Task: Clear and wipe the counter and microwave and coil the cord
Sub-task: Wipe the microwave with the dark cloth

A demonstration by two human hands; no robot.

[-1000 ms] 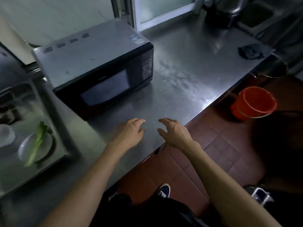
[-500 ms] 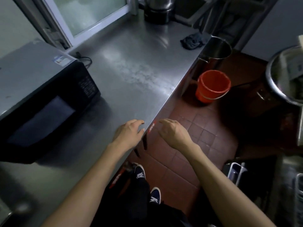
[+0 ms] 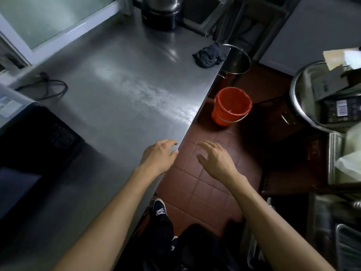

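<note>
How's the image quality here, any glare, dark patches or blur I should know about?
Head view: a bright glare streak runs across the middle of the steel counter; the microwave at the left edge is nearly black, its panel unreadable; the boxes in the metal bowl at right look smeared; wide-angle lens bends the counter edge; both hands are lit clearly.

Dim scene; daylight from the far-left window (image 3: 48, 22) glares across the steel counter (image 3: 125, 90). The near-left lies in shadow, edges bend and blur.
</note>
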